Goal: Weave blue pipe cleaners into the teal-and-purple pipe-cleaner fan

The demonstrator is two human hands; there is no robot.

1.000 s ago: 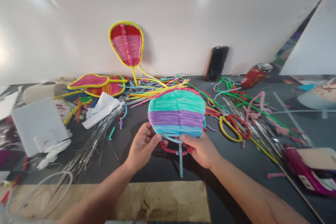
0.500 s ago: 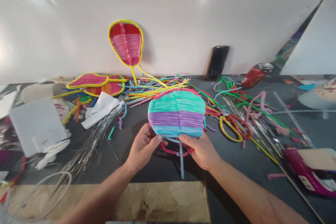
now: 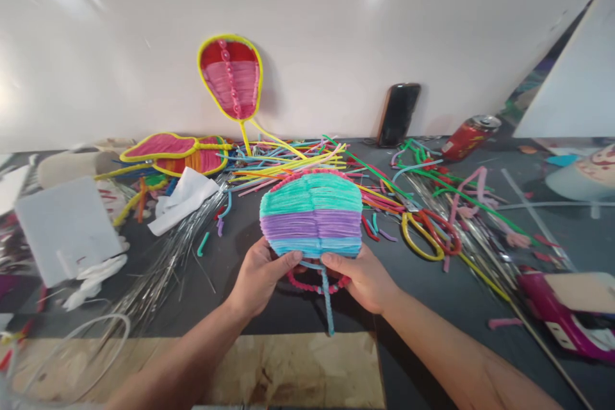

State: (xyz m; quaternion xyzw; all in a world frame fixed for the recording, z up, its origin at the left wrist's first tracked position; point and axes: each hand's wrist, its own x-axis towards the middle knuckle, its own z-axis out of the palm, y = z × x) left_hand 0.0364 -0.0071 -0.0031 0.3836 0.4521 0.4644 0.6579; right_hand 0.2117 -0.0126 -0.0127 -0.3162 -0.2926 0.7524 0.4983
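Between my two hands is a pipe-cleaner panel (image 3: 311, 214), banded in green, purple and light blue, with a pink edging along its top. My left hand (image 3: 262, 272) grips its lower left edge, thumb on the front. At the lower right, my right hand (image 3: 362, 275) pinches it the same way. A twisted light blue stem (image 3: 328, 307) hangs down from the bottom edge. Below the panel curves a pinkish-red beaded-looking loop (image 3: 305, 286), partly covered by my fingers. The fingertips behind the panel are hidden.
Loose pipe cleaners (image 3: 298, 157) lie along the back. A yellow-rimmed pink piece (image 3: 231, 80) leans on the wall, left of a phone (image 3: 398, 115). Rightward are a red can (image 3: 471, 138), scissors (image 3: 423, 237) and a magenta device (image 3: 557, 314). Silver strands (image 3: 166, 262) and white paper (image 3: 182, 202) lie left.
The panel has shifted a little left and down and is slightly tilted. Both hands keep their grip on it.
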